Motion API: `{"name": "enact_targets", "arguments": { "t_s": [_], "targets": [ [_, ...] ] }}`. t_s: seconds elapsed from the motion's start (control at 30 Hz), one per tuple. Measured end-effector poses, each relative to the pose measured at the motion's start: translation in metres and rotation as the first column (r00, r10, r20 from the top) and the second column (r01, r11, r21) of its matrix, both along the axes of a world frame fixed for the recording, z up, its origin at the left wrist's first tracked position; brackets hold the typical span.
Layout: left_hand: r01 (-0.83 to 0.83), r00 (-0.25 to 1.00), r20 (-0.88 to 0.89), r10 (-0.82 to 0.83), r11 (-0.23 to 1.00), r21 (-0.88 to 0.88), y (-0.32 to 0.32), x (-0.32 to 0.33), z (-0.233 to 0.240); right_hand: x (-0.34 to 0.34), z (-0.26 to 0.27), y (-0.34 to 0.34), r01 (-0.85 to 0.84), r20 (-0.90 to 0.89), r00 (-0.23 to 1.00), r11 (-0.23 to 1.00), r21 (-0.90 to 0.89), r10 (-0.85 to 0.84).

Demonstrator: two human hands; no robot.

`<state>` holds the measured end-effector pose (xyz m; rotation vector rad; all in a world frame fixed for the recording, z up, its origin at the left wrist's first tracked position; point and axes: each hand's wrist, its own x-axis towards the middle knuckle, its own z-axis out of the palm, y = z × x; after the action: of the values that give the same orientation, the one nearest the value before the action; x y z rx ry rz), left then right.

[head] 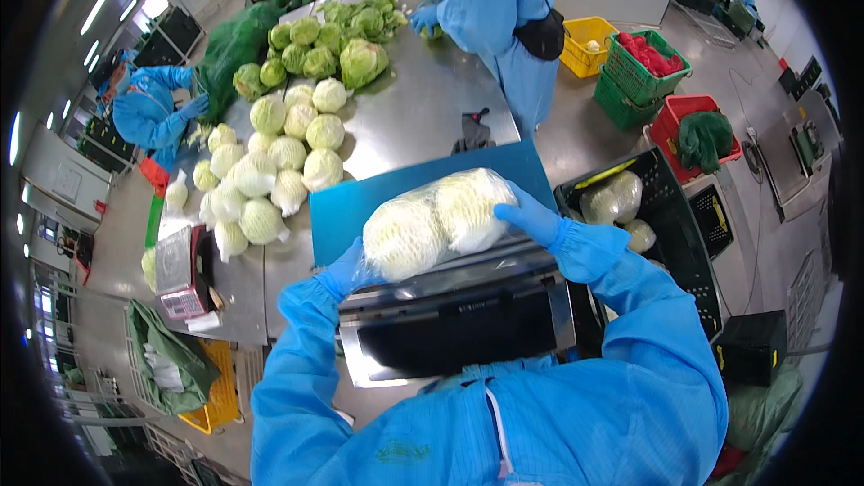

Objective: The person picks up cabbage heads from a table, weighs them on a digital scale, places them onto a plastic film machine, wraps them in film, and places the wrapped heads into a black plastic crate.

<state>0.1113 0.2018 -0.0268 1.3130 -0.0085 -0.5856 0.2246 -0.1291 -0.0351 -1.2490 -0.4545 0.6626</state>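
Note:
Two pale cabbages in foam netting and clear plastic film (439, 224) are held between my hands, above a wrapping machine with a dark front panel (459, 331) and a blue board (344, 216) behind it. My left hand (347, 271), in a blue glove, grips the pack at its left end. At the upper right end my right hand (530, 214), gloved too, has its fingers against the film. On the steel table to the left lie several trimmed cabbages (287, 152), many in foam nets. Leafier green cabbages (317, 47) lie farther back.
A black crate (682, 243) with wrapped cabbages stands close at my right. A red-sided scale (182, 273) is on the table at left. Green crates (634, 81), a yellow crate (587, 47) and a red crate (675, 115) stand right. One co-worker (496, 7) stands across the table, another (152, 108) at left.

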Motion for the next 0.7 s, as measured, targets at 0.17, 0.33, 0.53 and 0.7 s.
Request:
{"name": "enact_targets", "arguments": {
  "t_s": [0.17, 0.33, 0.53, 0.7],
  "targets": [
    [0.428, 0.903, -0.076, -0.422, 0.877, 0.220, -0.007, -0.116, -0.032, -0.134, -0.009, -0.053, -0.165, -0.269, 0.957, 0.966, -0.197, 0.108],
    [0.582, 0.813, -0.181, -0.554, 0.766, 0.272, -0.008, -0.221, -0.068, -0.244, -0.014, -0.076, -0.225, -0.705, 0.699, 0.973, -0.058, 0.120],
    [-0.026, 0.705, -0.693, -0.150, 0.971, -0.237, -0.017, -0.262, -0.028, -0.271, -0.037, -0.099, 0.038, -0.893, 0.445, 0.995, 0.089, 0.063],
    [0.023, 0.933, -0.359, 0.014, 0.995, 0.098, -0.012, -0.289, -0.014, -0.242, 0.020, -0.123, 0.251, 0.432, 0.899, 0.720, -0.647, 0.074]
  ]
}}
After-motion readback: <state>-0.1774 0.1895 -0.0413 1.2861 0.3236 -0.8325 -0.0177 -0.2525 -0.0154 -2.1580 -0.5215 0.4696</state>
